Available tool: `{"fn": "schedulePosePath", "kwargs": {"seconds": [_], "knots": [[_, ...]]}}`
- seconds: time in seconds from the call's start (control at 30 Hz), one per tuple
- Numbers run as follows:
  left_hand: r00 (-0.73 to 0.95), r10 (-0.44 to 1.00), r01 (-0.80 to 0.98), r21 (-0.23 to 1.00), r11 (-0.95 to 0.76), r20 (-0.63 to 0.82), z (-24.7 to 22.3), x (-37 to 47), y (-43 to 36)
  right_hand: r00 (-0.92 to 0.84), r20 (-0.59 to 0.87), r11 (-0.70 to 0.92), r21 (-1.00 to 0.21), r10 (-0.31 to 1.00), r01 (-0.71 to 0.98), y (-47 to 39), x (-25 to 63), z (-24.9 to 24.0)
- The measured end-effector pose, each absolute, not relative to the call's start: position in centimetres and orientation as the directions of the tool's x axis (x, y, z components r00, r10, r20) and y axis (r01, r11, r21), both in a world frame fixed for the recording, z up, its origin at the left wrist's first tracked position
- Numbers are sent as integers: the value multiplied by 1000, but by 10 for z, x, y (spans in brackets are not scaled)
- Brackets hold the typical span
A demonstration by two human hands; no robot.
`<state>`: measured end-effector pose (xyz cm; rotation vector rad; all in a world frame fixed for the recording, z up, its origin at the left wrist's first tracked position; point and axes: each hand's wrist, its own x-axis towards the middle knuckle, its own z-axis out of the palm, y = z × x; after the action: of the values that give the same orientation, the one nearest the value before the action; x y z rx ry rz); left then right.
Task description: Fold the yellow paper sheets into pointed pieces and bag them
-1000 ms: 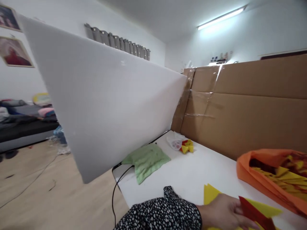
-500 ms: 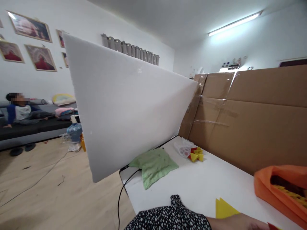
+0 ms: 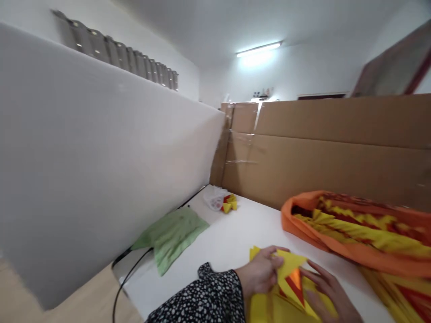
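My left hand (image 3: 262,271), in a black sleeve with white spots, pinches a yellow triangular piece (image 3: 288,262) between thumb and fingers. At the piece's right edge is my right hand (image 3: 332,291), its fingers bent around the yellow material and somewhat blurred. Red and orange patches show on the lower part of the piece. Under both hands lies more yellow material (image 3: 266,309), partly hidden by them. Whether it is paper or cloth I cannot tell.
An orange cloth-rimmed container (image 3: 303,202) with yellow and red material stands at right. A green cloth (image 3: 175,233), a black cable (image 3: 126,278) and a plastic bag (image 3: 215,197) by yellow-red pieces (image 3: 230,204) are left on the white table (image 3: 249,220). White board (image 3: 111,157) and cardboard (image 3: 319,157) surround it.
The view has swung right, so the seated person and wall pictures are out of sight. Both hands now show with the yellow triangular piece; earlier only part of one hand showed.
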<state>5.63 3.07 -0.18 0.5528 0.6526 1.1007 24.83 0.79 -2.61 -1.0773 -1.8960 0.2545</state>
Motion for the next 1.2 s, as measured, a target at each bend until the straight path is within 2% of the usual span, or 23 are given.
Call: {"fn": "schedulePosePath", "kwargs": {"seconds": [0.13,0.3,0.37,0.47,0.53,0.7,0.83,0.97,1.1,1.2], "knots": [[340,930,-694,630,349,-141,8,58,35,-150,505,484,-636,850,600,-6,221,-6],[348,929,-706,618,346,-123,16,54,37,-192,467,480,-642,863,597,-14,209,9],[345,928,-700,620,353,-139,19,52,37,-219,532,536,-568,818,625,-14,211,11],[363,913,-659,640,395,-189,22,49,37,-300,656,642,-371,692,671,-14,213,12],[362,911,-649,648,398,-197,22,48,37,-303,683,644,-320,665,695,-14,212,12],[344,930,-713,608,348,-128,22,52,36,29,664,457,-545,747,702,-11,208,8],[319,939,-737,588,332,-131,21,56,33,151,650,387,-604,744,696,-5,210,4],[318,941,-728,606,320,-114,20,58,31,113,607,378,-619,787,689,-4,209,2],[316,940,-716,617,325,-128,20,59,31,-12,552,466,-692,834,550,-7,209,0],[300,944,-715,622,319,-139,21,57,31,-9,513,451,-746,858,491,-6,211,0]]}}
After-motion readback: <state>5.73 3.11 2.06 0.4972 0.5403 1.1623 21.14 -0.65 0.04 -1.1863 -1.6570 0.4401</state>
